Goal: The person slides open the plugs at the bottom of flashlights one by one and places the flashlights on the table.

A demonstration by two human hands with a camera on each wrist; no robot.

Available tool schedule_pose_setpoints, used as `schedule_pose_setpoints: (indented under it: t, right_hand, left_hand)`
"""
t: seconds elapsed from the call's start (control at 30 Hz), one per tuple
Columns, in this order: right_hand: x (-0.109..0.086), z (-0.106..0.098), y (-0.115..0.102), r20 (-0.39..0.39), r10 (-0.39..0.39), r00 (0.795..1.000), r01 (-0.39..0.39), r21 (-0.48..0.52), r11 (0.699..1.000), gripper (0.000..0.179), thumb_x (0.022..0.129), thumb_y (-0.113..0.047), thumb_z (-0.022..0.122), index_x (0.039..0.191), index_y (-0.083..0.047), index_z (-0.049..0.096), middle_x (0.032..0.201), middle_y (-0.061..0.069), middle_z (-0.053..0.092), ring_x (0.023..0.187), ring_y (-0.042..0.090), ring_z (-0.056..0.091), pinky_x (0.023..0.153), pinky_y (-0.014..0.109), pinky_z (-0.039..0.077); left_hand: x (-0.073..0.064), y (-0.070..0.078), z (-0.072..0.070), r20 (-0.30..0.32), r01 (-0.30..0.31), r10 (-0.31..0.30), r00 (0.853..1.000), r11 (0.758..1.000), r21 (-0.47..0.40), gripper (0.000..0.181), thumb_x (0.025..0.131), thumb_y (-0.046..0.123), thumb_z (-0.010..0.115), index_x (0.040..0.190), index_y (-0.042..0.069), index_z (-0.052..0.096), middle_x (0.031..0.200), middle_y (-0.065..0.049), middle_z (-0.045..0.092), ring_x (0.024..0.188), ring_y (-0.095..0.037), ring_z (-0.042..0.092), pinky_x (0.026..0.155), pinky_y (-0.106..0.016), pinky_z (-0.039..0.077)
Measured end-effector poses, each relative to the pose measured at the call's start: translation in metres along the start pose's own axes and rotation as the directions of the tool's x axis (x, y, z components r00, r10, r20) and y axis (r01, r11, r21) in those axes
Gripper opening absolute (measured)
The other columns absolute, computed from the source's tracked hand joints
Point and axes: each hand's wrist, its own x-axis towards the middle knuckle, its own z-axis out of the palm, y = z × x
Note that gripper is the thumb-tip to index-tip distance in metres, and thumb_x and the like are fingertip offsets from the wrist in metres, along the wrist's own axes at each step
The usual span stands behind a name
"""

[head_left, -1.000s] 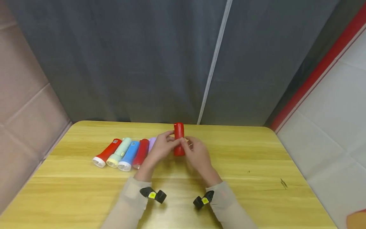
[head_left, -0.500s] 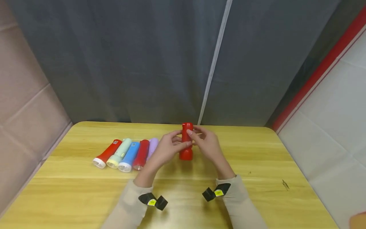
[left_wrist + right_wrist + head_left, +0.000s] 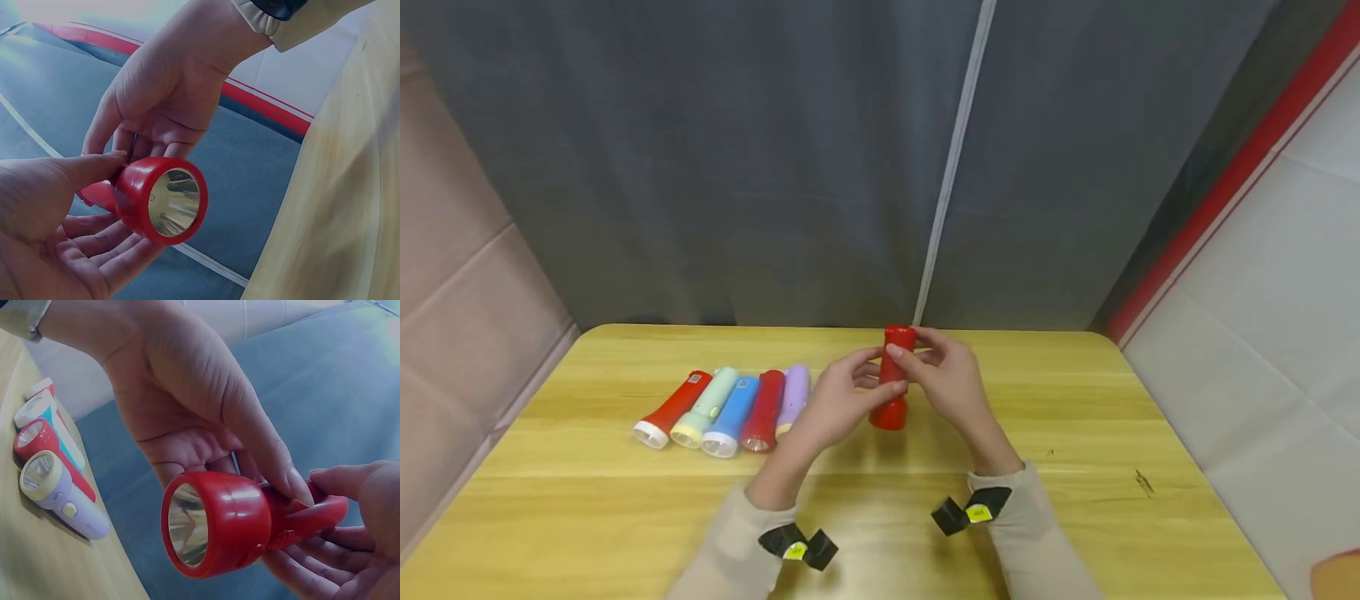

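Head view: the left hand (image 3: 835,406) and right hand (image 3: 953,379) both grip a red flashlight (image 3: 891,370) above the tabletop (image 3: 625,525), right of five flashlights (image 3: 732,412) lying side by side. Left wrist view: its lens (image 3: 178,203) faces outward. Right wrist view: a purple flashlight (image 3: 76,506) lies nearest.

Yellow wood-grain table (image 3: 1075,400) with rounded far corners
Side by side lie a white-rimmed red flashlight (image 3: 677,406), pale-green flashlight (image 3: 715,395), white-rimmed blue flashlight (image 3: 732,411), all-red flashlight (image 3: 765,408) and cream-rimmed lilac flashlight (image 3: 795,395).
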Motion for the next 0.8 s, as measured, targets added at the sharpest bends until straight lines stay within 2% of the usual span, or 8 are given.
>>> schedule_pose_setpoints:
  t: [0.1,0.27,0.4,0.5,0.63,0.8]
  right_hand:
    - [-0.002,-0.002,-0.001,-0.017,-0.023,1.000,0.023,0.010,1.000,0.057,0.090,-0.038,0.077,0.136,-0.009,0.062,0.127,0.012,0.070,0.105,0.029,0.073,0.089,0.042,0.062]
    - [-0.007,-0.007,-0.003,-0.039,-0.043,0.998,0.044,0.024,0.999,0.053,0.090,-0.034,0.077,0.135,-0.010,0.062,0.128,0.011,0.070,0.106,0.029,0.072,0.088,0.040,0.062]
    - [-0.010,-0.011,-0.005,-0.043,-0.064,0.997,0.066,0.057,0.996,0.051,0.091,-0.031,0.077,0.135,-0.010,0.063,0.129,0.011,0.069,0.105,0.029,0.072,0.087,0.037,0.063]
    - [-0.013,-0.013,-0.006,-0.041,-0.073,0.997,0.076,0.076,0.994,0.050,0.091,-0.030,0.077,0.134,-0.011,0.063,0.129,0.011,0.069,0.104,0.028,0.072,0.087,0.036,0.062]
    - [-0.017,-0.013,-0.009,-0.048,-0.069,0.996,0.073,0.081,0.994,0.048,0.090,-0.029,0.078,0.134,-0.014,0.063,0.129,0.007,0.068,0.106,0.026,0.071,0.089,0.037,0.062]
    - [-0.022,-0.006,-0.012,-0.060,-0.093,0.994,0.100,0.133,0.986,0.047,0.090,-0.024,0.078,0.133,-0.011,0.062,0.129,0.009,0.068,0.108,0.028,0.070,0.089,0.034,0.062]
  left_hand:
    - [-0.001,0.000,0.001,0.018,0.000,0.000,1.000,1.000,0.021,0.063,0.086,0.040,0.080,0.142,0.022,0.057,0.129,-0.003,0.069,0.111,-0.025,0.069,0.088,-0.041,0.062]
    - [-0.002,0.001,0.004,0.084,0.008,-0.012,0.996,0.999,0.045,0.068,0.085,0.043,0.079,0.145,0.022,0.052,0.131,-0.002,0.066,0.112,-0.026,0.067,0.088,-0.041,0.062]
    - [-0.004,0.002,0.005,0.108,-0.015,0.005,0.994,0.996,0.084,0.061,0.087,0.045,0.077,0.139,0.020,0.058,0.129,-0.001,0.068,0.110,-0.024,0.068,0.090,-0.041,0.061]
    - [-0.006,0.004,0.004,0.118,-0.042,0.027,0.993,0.992,0.120,0.054,0.088,0.047,0.075,0.132,0.018,0.064,0.125,0.000,0.071,0.108,-0.022,0.068,0.091,-0.040,0.061]
    - [-0.009,0.006,0.003,0.122,-0.049,0.032,0.992,0.990,0.135,0.051,0.088,0.048,0.075,0.129,0.018,0.067,0.123,0.001,0.073,0.109,-0.021,0.069,0.091,-0.040,0.061]
    - [-0.011,0.008,0.003,0.083,-0.039,0.030,0.996,0.992,0.121,0.047,0.089,0.046,0.075,0.128,0.020,0.066,0.122,0.002,0.073,0.110,-0.022,0.069,0.090,-0.041,0.061]
